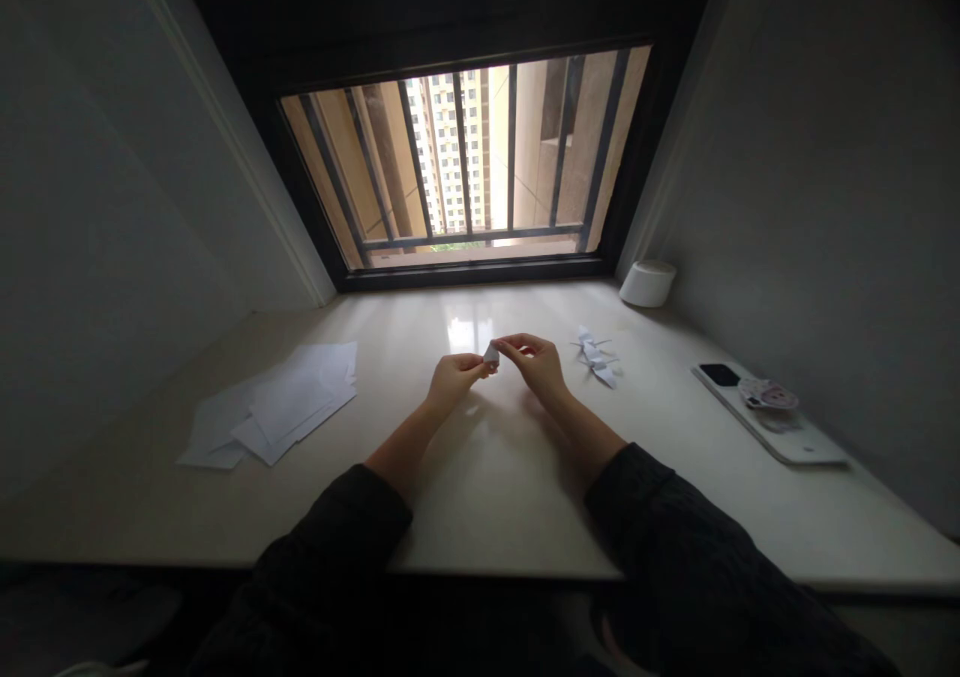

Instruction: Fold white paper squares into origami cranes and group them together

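Observation:
A small folded piece of white paper [491, 354] is held up between my two hands, above the middle of the pale sill. My left hand [452, 377] pinches its lower left side between thumb and fingers. From the right, my right hand [536, 362] grips its upper edge with thumb and fingertips. Part of the paper is covered by the fingers, so its full shape is hard to make out. Close to my right hand lie folded white paper cranes [598, 359], one behind the other.
Loose white paper sheets [289, 397] lie in an overlapping pile at the left. A white phone [806, 445] with a round decorated grip rests at the right. A white rounded object [648, 284] stands in the back right corner, by the dark window frame [472, 275].

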The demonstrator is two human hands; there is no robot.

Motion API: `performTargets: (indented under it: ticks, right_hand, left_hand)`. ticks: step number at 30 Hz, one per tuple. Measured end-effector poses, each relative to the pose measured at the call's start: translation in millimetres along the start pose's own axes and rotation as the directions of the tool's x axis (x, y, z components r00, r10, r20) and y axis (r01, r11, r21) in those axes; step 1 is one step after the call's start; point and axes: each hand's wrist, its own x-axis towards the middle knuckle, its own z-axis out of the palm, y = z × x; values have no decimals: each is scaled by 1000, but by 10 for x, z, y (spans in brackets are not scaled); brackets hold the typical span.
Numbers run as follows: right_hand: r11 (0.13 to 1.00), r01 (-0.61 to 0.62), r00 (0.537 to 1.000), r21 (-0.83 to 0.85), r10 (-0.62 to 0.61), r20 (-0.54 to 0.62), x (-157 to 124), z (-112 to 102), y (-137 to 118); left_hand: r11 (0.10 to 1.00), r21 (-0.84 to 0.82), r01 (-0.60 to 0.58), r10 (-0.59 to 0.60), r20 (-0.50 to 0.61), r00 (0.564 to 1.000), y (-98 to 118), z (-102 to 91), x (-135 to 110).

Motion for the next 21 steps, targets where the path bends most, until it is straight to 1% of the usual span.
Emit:
performTargets:
  ticks: [6, 10, 13, 16, 21]
  right_hand:
    - [1000, -10, 998, 7, 9, 58, 12, 24, 51]
    - [1000, 14, 1000, 15, -15, 15, -20, 101, 101]
    - [998, 52, 997, -41, -54, -48, -54, 145, 115]
    - [994, 69, 993, -79, -77, -93, -73, 159, 116]
    - [998, 53, 993, -32, -56, -105, -60, 171, 131]
  left_hand:
    - [997, 63, -34, 35, -9, 999, -47, -35, 7]
    - [994, 104, -44, 48, -36, 998, -90, -47, 18]
    - [998, 51, -46, 48, -45, 998, -96, -34, 31]
    - [1000, -10, -22, 22, -67, 997, -88, -16, 45]
    - [996, -89, 7, -16, -108, 994, -100, 23, 50]
